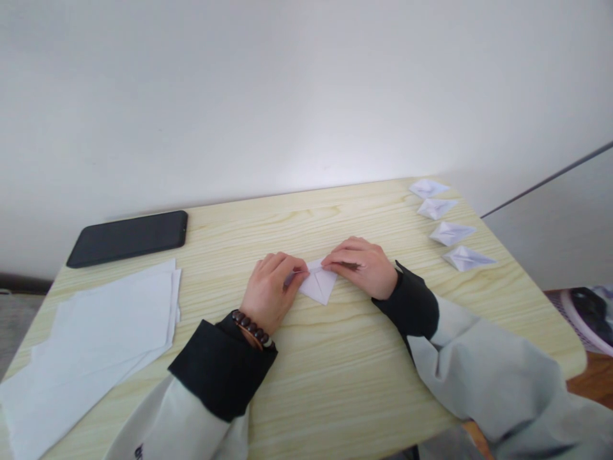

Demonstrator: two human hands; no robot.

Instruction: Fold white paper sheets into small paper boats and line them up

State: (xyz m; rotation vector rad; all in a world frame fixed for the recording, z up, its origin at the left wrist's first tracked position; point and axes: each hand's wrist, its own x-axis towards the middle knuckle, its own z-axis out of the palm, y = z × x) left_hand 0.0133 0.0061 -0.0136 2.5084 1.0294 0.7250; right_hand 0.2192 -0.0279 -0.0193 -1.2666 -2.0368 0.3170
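A small piece of folded white paper (320,286) lies on the table between my hands, its pointed end towards me and a crease down its middle. My left hand (275,284) pinches its upper left part between thumb and fingers; a beaded bracelet (253,329) circles that wrist. On the opposite side, my right hand (364,265) grips the upper right part with thumb and fingertips. Both hands partly cover the paper's far edge. Several finished-looking folded paper shapes (468,258), pointed at one end, stand in a row at the table's right side.
A stack of loose white sheets (110,326) spreads over the left of the wood-grain table (316,396). Behind it lies a black phone (129,237). The white wall (287,96) borders the table's far edge. On the floor at right is a bin (569,319) with a dark liner.
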